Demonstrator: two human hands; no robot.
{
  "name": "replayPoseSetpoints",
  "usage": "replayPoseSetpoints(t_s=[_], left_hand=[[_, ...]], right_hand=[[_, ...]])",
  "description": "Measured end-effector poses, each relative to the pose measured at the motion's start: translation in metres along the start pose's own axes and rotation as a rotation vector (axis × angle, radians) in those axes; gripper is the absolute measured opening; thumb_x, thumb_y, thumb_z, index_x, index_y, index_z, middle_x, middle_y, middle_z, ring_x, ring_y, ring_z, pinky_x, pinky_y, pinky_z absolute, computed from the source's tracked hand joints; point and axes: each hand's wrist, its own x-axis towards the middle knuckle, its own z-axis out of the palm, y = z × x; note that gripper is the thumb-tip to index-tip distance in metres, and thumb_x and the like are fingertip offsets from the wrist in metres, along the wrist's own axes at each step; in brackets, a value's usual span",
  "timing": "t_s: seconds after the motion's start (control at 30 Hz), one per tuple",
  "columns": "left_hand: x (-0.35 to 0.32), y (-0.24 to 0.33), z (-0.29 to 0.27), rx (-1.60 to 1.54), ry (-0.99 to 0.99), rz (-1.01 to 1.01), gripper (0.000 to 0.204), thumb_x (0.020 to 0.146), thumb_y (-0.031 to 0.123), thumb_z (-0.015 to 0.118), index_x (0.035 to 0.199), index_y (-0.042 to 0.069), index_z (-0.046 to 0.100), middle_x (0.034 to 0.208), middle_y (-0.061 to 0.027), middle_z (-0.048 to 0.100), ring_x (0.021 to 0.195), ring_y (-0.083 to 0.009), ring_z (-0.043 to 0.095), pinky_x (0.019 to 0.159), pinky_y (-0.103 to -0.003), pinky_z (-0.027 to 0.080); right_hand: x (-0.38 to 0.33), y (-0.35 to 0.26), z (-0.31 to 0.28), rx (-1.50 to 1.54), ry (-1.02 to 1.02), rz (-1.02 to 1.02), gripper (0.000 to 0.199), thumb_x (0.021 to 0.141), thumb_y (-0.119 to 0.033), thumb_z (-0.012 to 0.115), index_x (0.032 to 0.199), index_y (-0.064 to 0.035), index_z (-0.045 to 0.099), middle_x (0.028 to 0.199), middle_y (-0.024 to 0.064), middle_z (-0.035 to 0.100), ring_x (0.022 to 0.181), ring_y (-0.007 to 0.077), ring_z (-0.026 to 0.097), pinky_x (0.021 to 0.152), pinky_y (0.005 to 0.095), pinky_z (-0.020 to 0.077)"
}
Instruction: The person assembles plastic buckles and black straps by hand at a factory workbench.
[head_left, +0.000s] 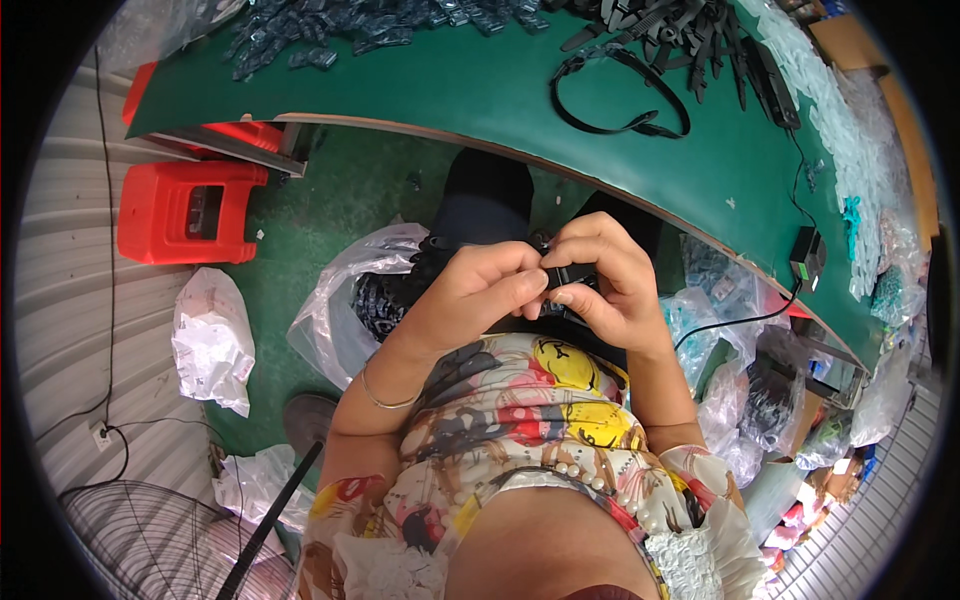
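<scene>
Black part: a small black plastic piece is sitting in the person's lap just below the desk edge, near the centre of the view, pinched between both hands.
Left hand: the left hand is closing around the piece from 9 o'clock, fingers curled, thumb pressing toward it.
Right hand: the right hand is gripping the piece from 3 o'clock, fingers bent over its top; both hands are touching each other.
Desk: the green desk is curving across the view at 12 o'clock.
Strap: a looped black strap is lying on the desk at 1 o'clock of the hands.
Clear bag: a plastic bag of dark parts is sitting at 9 o'clock, just beside the left forearm.
Red stool: a red stool is standing on the floor at 9 o'clock, well apart.
</scene>
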Motion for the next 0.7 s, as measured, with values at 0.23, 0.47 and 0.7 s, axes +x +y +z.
replayPoseSetpoints(t_s=[0.23, 0.47, 0.7], left_hand=[[0.001, 0.002, 0.0, -0.062, -0.059, 0.049, 0.014, 0.088, 0.012, 0.049, 0.085, 0.0, 0.056, 0.072, -0.0016, 0.057, 0.068, -0.0054, 0.051, 0.062, -0.02, 0.042], [-0.007, 0.004, -0.008, 0.087, 0.022, 0.025, 0.013, 0.087, 0.012, 0.051, 0.085, 0.0, 0.057, 0.068, 0.0022, 0.053, 0.063, -0.0034, 0.046, 0.057, -0.018, 0.036], [-0.006, 0.003, -0.01, 0.171, -0.024, 0.041, 0.015, 0.087, 0.011, 0.05, 0.084, -0.001, 0.057, 0.065, 0.0018, 0.052, 0.061, -0.0039, 0.044, 0.054, -0.019, 0.035]], right_hand=[[-0.006, 0.003, 0.001, 0.221, 0.066, 0.066, 0.023, 0.071, -0.009, 0.068, 0.091, 0.0007, 0.059, 0.085, 0.0103, 0.055, 0.078, 0.0194, 0.054, 0.068, 0.0276, 0.043], [-0.011, 0.004, -0.011, 0.241, -0.013, 0.203, 0.026, 0.069, -0.009, 0.071, 0.09, 0.0008, 0.059, 0.079, 0.0068, 0.058, 0.063, 0.012, 0.052, 0.054, 0.0227, 0.0408], [-0.006, -0.002, -0.017, 0.118, -0.053, 0.225, 0.024, 0.064, -0.011, 0.075, 0.083, -0.0022, 0.064, 0.071, 0.005, 0.061, 0.057, 0.0129, 0.053, 0.051, 0.0231, 0.0412]])
